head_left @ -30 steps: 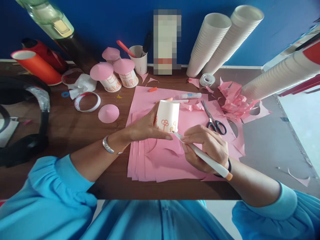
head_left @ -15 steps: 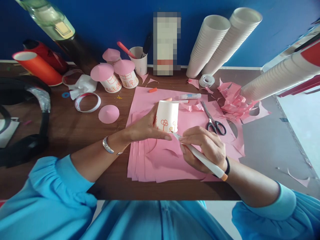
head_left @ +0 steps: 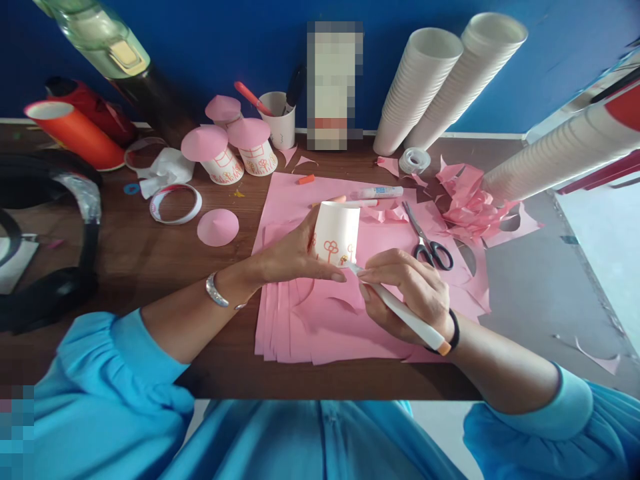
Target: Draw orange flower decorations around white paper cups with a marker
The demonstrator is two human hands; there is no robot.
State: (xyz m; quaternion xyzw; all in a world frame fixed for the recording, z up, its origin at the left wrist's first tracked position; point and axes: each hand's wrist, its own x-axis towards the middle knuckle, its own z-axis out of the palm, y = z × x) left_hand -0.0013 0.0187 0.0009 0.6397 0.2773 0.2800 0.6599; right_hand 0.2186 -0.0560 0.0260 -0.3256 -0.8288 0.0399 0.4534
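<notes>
A white paper cup point(head_left: 341, 223) with orange flower drawings near its lower edge is held over pink paper sheets point(head_left: 320, 333). My left hand point(head_left: 295, 253) is wrapped round the cup's left side, its thumb under the drawn flowers. My right hand point(head_left: 407, 293) is closed round a white marker point(head_left: 410, 318) with an orange end. The marker's tip is at the cup's lower edge, beside a small yellowish flower. Black-handled scissors point(head_left: 432, 251) lie open on the paper, right of the cup. A glue tube point(head_left: 380, 192) lies behind the cup.
Decorated cups with pink cone tops point(head_left: 204, 143) stand at the back left, near a loose pink cone point(head_left: 218, 227) and a tape roll point(head_left: 175, 205). Tall cup stacks point(head_left: 417, 87) stand at the back right, with crumpled pink scraps point(head_left: 465, 197) nearby. Headphones point(head_left: 55, 293) lie far left.
The cup has shifted very slightly to the right. The small flower by the marker's tip looks darker and fuller, and my right hand has tilted a little.
</notes>
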